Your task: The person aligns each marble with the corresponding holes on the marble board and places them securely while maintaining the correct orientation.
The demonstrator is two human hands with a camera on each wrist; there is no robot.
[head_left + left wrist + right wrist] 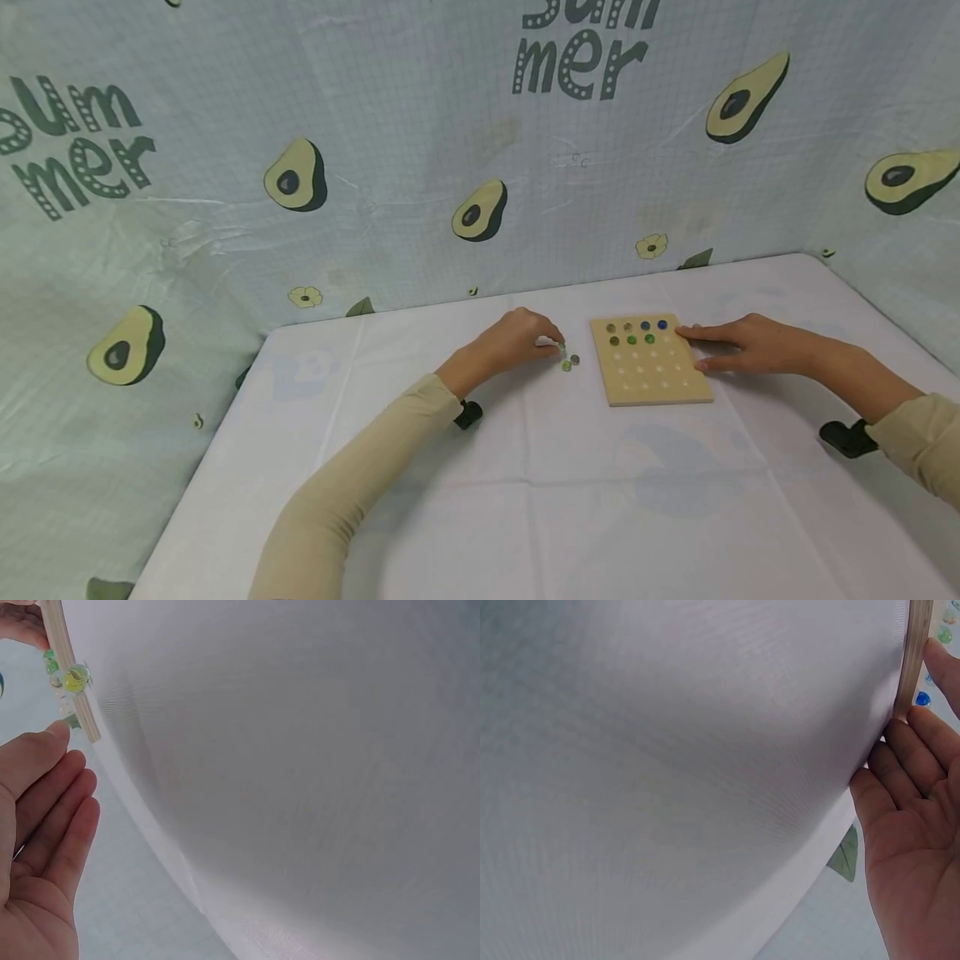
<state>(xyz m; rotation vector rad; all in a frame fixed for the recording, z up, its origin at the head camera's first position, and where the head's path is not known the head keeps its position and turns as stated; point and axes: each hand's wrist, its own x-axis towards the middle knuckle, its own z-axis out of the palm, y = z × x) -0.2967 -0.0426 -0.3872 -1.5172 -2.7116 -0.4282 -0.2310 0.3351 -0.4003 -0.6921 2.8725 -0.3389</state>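
My left hand (517, 342) pinches a small pale green glass marble (562, 346) at the tips of thumb and index finger, low over the cloth. Two loose marbles lie just beside it, a yellow-green marble (566, 366) and a darker marble (575, 359). To their right lies a square wooden board (618, 394) with rows of round hollows. Clear and blue marbles (645, 326) fill its far row, and green marbles (632, 340) sit in the second row. My right hand (757, 343) rests against the board's right side, index finger at the far corner, thumb lower along the edge.
A white cloth (465, 533) covers the table. Behind it hangs a pale curtain (390, 167) printed with avocados and lettering. Dark straps (468, 414) show at both wrists.
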